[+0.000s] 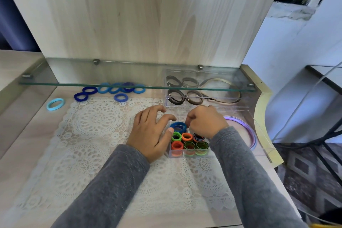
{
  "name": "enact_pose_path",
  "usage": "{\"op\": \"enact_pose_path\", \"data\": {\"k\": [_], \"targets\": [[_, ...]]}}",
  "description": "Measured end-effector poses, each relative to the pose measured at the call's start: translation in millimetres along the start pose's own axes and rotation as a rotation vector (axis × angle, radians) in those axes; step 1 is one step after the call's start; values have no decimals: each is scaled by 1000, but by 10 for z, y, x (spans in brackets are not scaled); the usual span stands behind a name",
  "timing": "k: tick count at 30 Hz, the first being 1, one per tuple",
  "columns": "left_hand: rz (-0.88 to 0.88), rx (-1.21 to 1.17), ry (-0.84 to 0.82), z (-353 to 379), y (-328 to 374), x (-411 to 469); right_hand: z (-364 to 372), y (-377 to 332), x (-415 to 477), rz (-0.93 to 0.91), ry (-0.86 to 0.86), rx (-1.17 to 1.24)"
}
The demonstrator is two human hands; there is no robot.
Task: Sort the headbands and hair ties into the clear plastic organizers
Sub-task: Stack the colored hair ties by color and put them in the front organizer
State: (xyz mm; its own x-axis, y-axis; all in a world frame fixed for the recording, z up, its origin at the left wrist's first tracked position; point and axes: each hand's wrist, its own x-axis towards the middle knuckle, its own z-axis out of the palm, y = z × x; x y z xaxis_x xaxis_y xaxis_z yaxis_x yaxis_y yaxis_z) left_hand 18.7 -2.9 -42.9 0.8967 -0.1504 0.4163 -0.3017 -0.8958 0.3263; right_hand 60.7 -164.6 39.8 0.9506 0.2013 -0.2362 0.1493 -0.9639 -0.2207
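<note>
Grey knit sleeves (120, 181) reach a small clear plastic organizer (178, 153) on the lace-covered bench (20, 135). The right hand (205, 122) has its grip pinched on a thick blue fabric hair tie (178, 125) over the rear compartment; the left hand (148, 131) spreads wide alongside.

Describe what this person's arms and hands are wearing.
Both arms are in long, heathered grey knit sleeves, left sleeve and right sleeve, ending at the wrists. The left hand and right hand are bare: no gloves, rings or watch show.
</note>
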Motion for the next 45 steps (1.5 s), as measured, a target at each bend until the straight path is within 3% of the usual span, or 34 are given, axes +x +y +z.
{"op": "enact_pose_path", "data": {"k": [27, 35, 40, 45], "targets": [[-10, 7, -29, 52, -1, -1, 78, -10, -2, -30, 65, -76], [-79, -51, 143, -25, -21, 11, 99, -10, -23, -10, 88, -86], [-219, -6, 245, -151, -146, 9, 158, -83, -75, 1, 239, -68], [-327, 42, 282, -279, -382, -65, 349, -354, -91, -96, 582, 111]]}}
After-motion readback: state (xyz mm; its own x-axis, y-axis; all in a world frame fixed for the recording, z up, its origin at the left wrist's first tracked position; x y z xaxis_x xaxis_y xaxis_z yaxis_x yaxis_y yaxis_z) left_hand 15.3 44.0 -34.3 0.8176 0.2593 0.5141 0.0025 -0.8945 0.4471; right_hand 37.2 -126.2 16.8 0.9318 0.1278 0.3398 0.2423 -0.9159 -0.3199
